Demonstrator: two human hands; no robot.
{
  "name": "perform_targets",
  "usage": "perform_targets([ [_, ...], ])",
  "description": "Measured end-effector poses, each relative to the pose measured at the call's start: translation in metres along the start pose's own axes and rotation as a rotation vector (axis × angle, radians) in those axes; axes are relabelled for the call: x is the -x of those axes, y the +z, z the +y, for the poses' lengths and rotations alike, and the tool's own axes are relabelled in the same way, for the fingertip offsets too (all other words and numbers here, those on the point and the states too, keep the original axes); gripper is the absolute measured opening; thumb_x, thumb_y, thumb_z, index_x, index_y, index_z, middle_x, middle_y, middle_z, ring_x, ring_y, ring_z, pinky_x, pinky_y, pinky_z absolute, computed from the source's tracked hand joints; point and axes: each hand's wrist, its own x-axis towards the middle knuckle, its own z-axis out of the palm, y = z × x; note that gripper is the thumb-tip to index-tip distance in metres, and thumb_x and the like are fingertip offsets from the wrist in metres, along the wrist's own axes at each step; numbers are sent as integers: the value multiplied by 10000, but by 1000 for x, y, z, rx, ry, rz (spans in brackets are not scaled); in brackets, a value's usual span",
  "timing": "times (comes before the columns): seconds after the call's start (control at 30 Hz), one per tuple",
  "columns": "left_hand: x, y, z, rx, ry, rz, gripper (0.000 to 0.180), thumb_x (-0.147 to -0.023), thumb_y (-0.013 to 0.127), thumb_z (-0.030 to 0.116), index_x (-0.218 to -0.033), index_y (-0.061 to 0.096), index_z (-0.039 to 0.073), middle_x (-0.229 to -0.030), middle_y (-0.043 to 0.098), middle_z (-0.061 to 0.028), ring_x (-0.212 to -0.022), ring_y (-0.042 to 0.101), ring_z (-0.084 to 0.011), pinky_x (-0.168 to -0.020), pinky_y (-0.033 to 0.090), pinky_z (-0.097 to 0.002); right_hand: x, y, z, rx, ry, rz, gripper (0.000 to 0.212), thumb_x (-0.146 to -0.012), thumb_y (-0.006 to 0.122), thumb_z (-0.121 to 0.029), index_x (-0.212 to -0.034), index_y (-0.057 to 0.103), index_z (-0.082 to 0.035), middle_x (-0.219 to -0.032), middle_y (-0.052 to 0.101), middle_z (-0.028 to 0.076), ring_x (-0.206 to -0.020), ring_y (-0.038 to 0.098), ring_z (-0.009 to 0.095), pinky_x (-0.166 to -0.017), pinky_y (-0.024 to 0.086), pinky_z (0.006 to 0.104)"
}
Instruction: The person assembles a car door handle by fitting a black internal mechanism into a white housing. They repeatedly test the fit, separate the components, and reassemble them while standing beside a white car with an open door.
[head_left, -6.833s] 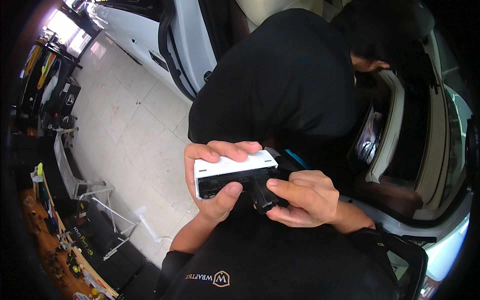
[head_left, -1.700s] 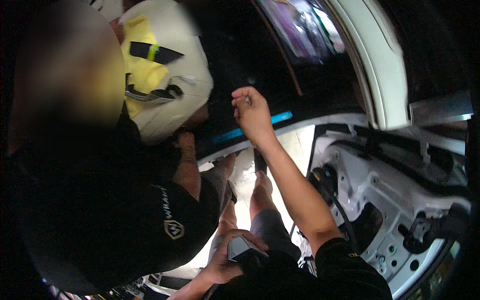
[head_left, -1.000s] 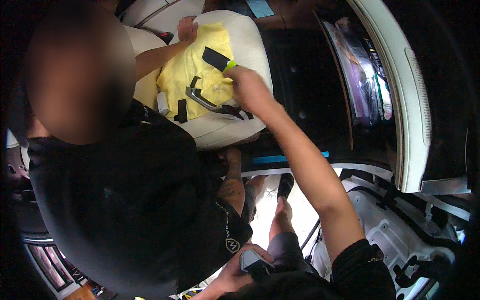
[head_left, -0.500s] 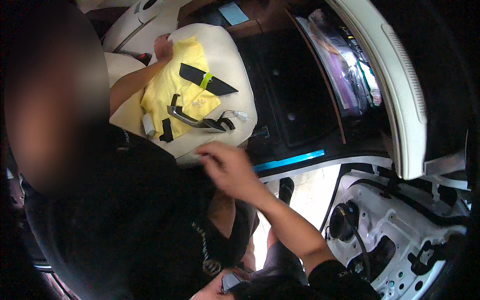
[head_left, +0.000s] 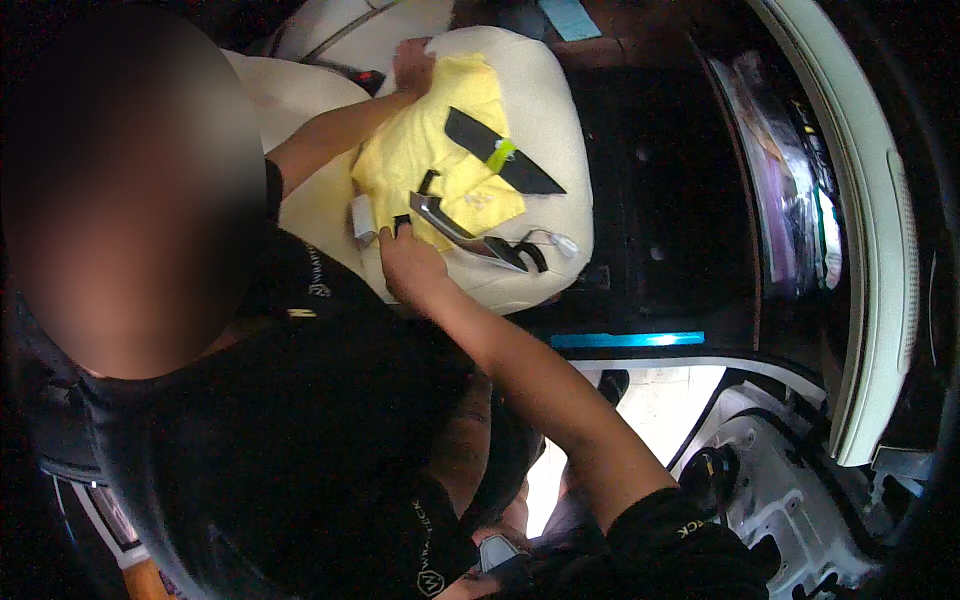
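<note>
**Right hand low over the seat, fingertips at the small black piece**

Right arm enters from the bottom right of my frame and runs up-left on a long diagonal, elbow bent just past the sleeve. Right hand (head_left: 412, 265) sits left of upper centre, back of hand toward me, wrist nearly in line with the forearm, fingers curled and close together. Tips overlap the lower end of a small black piece (head_left: 402, 224), which lies beside a white block (head_left: 363, 217) at the lower left of a yellow cloth (head_left: 472, 85) on the cream seat (head_left: 560, 110).

Also on the cloth: a chrome-and-black handle (head_left: 447, 222), and above it a dark pointed panel (head_left: 470, 130) with a lime band.

Left hand (head_left: 460, 588) shows only partly, at the bottom edge, next to a grey-faced piece (head_left: 499, 552). Poor view: I can't tell whether either hand has a closed grip.

Co-worker in black fills the left; their hand (head_left: 413, 66) is planted by the cloth's upper-left edge.
</note>
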Motion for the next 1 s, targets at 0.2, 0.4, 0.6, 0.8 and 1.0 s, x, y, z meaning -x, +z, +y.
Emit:
perform_targets([
  [0.2, -259, -116, 56, -465, 562, 397, 455, -956, 698, 231, -1357, 566, 63, -1281, 604, -149, -1205, 577, -241, -1011, 466, -368, -78, 57, 10, 328, -256, -128, 363, -944, 626, -164, -1286, 638, -42, -1150, 697, 165, -1202, 625, 343, -974, 488, 522],
  [0.4, -617, -297, 206, -1153, 1014, 862, 419, -984, 677, 288, -1334, 590, 74, -1271, 597, -159, -1206, 566, -244, -998, 468, -357, -104, 97, 2, 207, -104, 159, 447, -987, 613, -234, -1375, 603, -10, -1100, 743, 140, -994, 739, 353, -901, 541, 489],
  [0.6, -467, -209, 168, -697, 961, 644, 439, -940, 697, 193, -1336, 581, 42, -1278, 623, -171, -1198, 602, -248, -1014, 479, -362, -129, 96, -24, 253, 29, 0, 225, -942, 640, -204, -1001, 807, -65, -1009, 783, 154, -916, 778, 277, -743, 614, 451],
  [0.8, 83, -48, -21, 142, 1, -156, 584, -824, 759, -53, -1364, 538, -34, -1303, 681, -186, -1181, 686, -252, -1058, 500, -382, -68, -11, -42, -258, 269, 260, 389, -898, 636, -330, -973, 754, 32, -1020, 751, 280, -944, 743, 460, -854, 592, 539],
  [1.0, 130, -61, -69, 395, 110, -508, 595, -835, 807, -19, -1357, 522, -13, -1312, 658, -187, -1234, 660, -297, -1119, 472, -452, 46, -144, -69, -550, 335, 671, 412, -926, 632, -328, -927, 744, 69, -892, 733, 317, -889, 741, 461, -832, 564, 549],
])
